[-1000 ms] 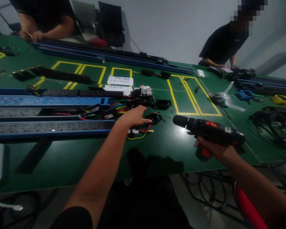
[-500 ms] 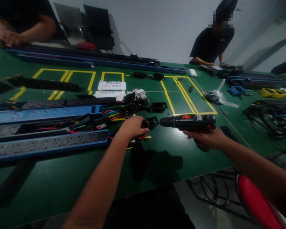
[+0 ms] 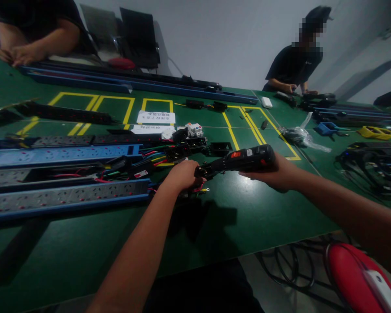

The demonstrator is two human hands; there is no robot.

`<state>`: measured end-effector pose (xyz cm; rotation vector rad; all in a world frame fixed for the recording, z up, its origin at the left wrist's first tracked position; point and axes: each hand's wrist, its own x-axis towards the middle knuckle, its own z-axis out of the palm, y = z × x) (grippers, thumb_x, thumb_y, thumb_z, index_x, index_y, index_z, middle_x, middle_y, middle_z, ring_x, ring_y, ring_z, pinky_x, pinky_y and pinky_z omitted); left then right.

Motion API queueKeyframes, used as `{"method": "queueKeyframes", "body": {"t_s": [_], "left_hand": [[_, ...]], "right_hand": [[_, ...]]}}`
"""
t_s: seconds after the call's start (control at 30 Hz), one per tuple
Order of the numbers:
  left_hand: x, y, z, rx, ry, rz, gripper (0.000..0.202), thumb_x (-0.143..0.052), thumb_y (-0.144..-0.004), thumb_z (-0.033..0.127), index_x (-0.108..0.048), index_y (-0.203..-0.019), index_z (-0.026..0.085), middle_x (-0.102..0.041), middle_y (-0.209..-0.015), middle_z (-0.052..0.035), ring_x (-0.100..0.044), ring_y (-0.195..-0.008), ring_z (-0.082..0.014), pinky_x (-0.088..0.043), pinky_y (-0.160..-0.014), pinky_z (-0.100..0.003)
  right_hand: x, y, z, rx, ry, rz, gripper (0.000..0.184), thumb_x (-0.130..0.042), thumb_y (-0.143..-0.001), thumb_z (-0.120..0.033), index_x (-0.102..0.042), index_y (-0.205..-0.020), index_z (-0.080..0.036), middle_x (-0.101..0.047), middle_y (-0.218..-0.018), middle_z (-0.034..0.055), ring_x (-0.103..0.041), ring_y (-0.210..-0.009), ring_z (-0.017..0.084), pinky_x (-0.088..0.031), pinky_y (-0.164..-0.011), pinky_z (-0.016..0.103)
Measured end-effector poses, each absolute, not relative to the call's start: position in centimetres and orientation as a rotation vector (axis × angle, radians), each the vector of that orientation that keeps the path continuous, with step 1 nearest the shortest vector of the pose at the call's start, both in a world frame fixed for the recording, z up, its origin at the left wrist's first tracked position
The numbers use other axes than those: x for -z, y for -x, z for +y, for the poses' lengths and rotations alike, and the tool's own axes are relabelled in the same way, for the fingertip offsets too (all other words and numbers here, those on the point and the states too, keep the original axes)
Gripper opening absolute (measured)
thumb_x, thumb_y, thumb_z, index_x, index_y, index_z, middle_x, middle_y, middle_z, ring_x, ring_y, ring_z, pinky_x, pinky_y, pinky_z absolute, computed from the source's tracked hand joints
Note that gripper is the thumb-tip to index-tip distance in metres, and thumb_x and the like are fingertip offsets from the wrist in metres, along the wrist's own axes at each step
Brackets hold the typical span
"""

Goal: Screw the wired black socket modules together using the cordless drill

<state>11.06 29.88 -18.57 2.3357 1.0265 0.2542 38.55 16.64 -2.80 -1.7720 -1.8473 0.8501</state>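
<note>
My right hand is wrapped round the grip of a black cordless drill with orange marks. The drill's nose points left and meets a small black housing. My left hand is closed round that housing, its fingers partly hidden. Red and yellow-green wires, one ending in a ring terminal, come out below the left hand. To the left lie power strips, one with a grey face and blue edge, another blue. Black open boxes with coloured wires lie just behind the left hand.
Yellow tape rectangles mark the green table. Paper labels, a plastic bag, a blue holder and coiled black cables lie about. Two people sit across the table. A red stool stands at lower right.
The drill has moved left and tilted, its rear end higher, bringing its nose up against the black housing. The left hand keeps its hold. The camera view has shifted slightly.
</note>
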Motion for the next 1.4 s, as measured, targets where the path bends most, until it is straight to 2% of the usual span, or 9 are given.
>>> {"method": "queueKeyframes", "body": {"t_s": [0.1, 0.3, 0.77, 0.93, 1.17, 1.4], "left_hand": [[18.6, -11.0, 30.0, -0.247, -2.317, 1.008, 0.041, -0.086, -0.075, 0.054, -0.074, -0.101, 0.024, -0.076, -0.100, -0.0144, -0.070, -0.093, -0.0357, -0.050, -0.080, -0.044], [18.7, -11.1, 30.2, -0.262, -2.315, 0.952, 0.037, -0.084, -0.075, 0.052, -0.075, -0.098, 0.024, -0.075, -0.100, -0.0150, -0.070, -0.094, -0.0376, -0.051, -0.084, -0.047], [18.9, -11.4, 30.6, -0.222, -2.305, 0.926, 0.032, -0.085, -0.075, 0.048, -0.079, -0.094, 0.023, -0.078, -0.098, -0.0157, -0.071, -0.087, -0.0331, -0.051, -0.077, -0.042], [17.8, -11.2, 30.1, -0.128, -2.348, 0.923, 0.030, -0.077, -0.084, 0.050, -0.078, -0.095, 0.022, -0.078, -0.096, -0.0117, -0.069, -0.083, -0.0259, -0.049, -0.075, -0.036], [17.8, -11.1, 30.0, -0.138, -2.416, 0.935, 0.034, -0.077, -0.085, 0.050, -0.076, -0.102, 0.021, -0.078, -0.107, -0.0103, -0.070, -0.092, -0.0241, -0.050, -0.079, -0.033], [18.3, -11.1, 30.1, -0.172, -2.421, 0.928, 0.036, -0.078, -0.086, 0.048, -0.075, -0.110, 0.021, -0.077, -0.113, -0.0122, -0.070, -0.103, -0.0280, -0.052, -0.088, -0.037]], "right_hand": [[2.8, -38.7, 17.3, -0.953, 1.716, -1.886, 0.049, -0.086, -0.078, -0.053, -0.077, -0.110, -0.018, -0.080, -0.098, 0.0052, -0.075, -0.091, 0.023, -0.062, -0.084, 0.034], [2.3, -38.8, 18.5, -0.830, 1.752, -2.049, 0.036, -0.086, -0.080, -0.047, -0.080, -0.102, -0.020, -0.078, -0.090, 0.0033, -0.072, -0.084, 0.021, -0.059, -0.077, 0.030], [1.3, -38.1, 20.6, -0.755, 1.738, -2.251, 0.038, -0.083, -0.082, -0.050, -0.081, -0.105, -0.020, -0.078, -0.090, 0.0029, -0.071, -0.081, 0.019, -0.054, -0.075, 0.029], [-0.4, -36.5, 22.0, -0.636, 1.884, -2.413, 0.040, -0.081, -0.081, -0.055, -0.081, -0.103, -0.021, -0.077, -0.090, 0.0053, -0.071, -0.083, 0.022, -0.053, -0.077, 0.031], [-2.8, -34.0, 23.2, -0.447, 2.026, -2.654, 0.041, -0.080, -0.080, -0.056, -0.082, -0.103, -0.021, -0.076, -0.087, 0.0093, -0.071, -0.081, 0.025, -0.049, -0.073, 0.033], [-3.6, -33.0, 23.8, -0.352, 2.020, -2.807, 0.036, -0.076, -0.083, -0.051, -0.081, -0.102, -0.021, -0.076, -0.087, 0.0091, -0.069, -0.075, 0.023, -0.045, -0.069, 0.033]]}}
